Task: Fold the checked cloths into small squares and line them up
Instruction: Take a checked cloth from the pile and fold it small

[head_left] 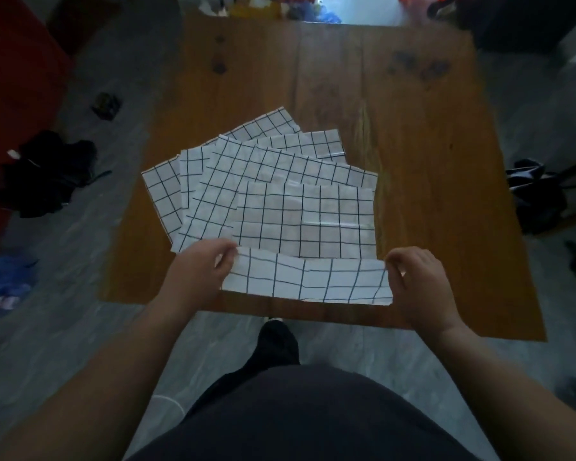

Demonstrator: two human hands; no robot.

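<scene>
I make out five checked cloths, fanned and overlapping on the left half of one wooden counter. Both grips hold the top cloth, nearest me. My left grip pinches its near-left corner and my right grip the near-right, with that edge lifted as a strip. The floor is grey, with a dark clothing heap left and a dark bag right.

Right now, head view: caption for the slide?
Left hand and right hand pinch the nearest checked cloth, fanned cloths behind it, on a wooden table.
</scene>
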